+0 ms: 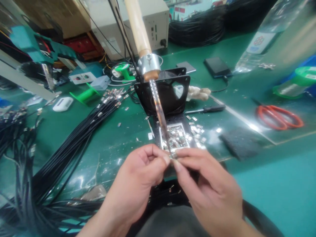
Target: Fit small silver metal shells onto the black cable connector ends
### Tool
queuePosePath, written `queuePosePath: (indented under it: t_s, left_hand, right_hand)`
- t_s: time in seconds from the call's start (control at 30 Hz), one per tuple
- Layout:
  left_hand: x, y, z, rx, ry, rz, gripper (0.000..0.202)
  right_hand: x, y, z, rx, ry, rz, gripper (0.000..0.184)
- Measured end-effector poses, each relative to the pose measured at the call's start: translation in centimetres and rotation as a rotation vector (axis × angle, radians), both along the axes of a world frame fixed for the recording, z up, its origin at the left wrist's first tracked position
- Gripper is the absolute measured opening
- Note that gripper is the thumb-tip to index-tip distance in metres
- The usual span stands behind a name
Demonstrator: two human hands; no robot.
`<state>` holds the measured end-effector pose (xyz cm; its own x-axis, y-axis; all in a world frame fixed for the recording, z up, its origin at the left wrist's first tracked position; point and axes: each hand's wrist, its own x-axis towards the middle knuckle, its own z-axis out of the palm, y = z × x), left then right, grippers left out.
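In the middle of the bench, a soldering iron with a wooden handle [139, 28] points down towards me, its darkened metal barrel [160, 110] ending at my fingertips. My left hand [140, 176] is closed in a pinch close to the iron's tip; what it holds is hidden. My right hand [211, 182] pinches a small shiny metal connector [173, 155] right at the tip, facing the left fingertips. Just beyond the hands lies a shallow tray [186, 126] of small metal connectors. Dark cables [166, 194] hang below the hands, partly covered by them.
Black cable bundles [74, 148] with metal ends cover the left side. A black fan frame [161, 98] stands behind the tray. To the right are orange-handled scissors [278, 117], a dark pad [240, 143], a screwdriver [212, 109], a solder spool [293, 84] and a plastic bottle [259, 46].
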<state>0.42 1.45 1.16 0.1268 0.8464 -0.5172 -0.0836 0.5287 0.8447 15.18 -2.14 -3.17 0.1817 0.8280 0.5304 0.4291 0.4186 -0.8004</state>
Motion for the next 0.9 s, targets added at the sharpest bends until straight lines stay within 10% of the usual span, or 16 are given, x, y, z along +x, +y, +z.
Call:
queuePosePath:
  t_s: [0.9]
  left_hand:
    - [-2.3,-5.0,0.2,0.037,0.008,-0.232,0.027]
  right_hand:
    - [0.6,-3.0,2.2,-0.608,0.504,0.34,0.037]
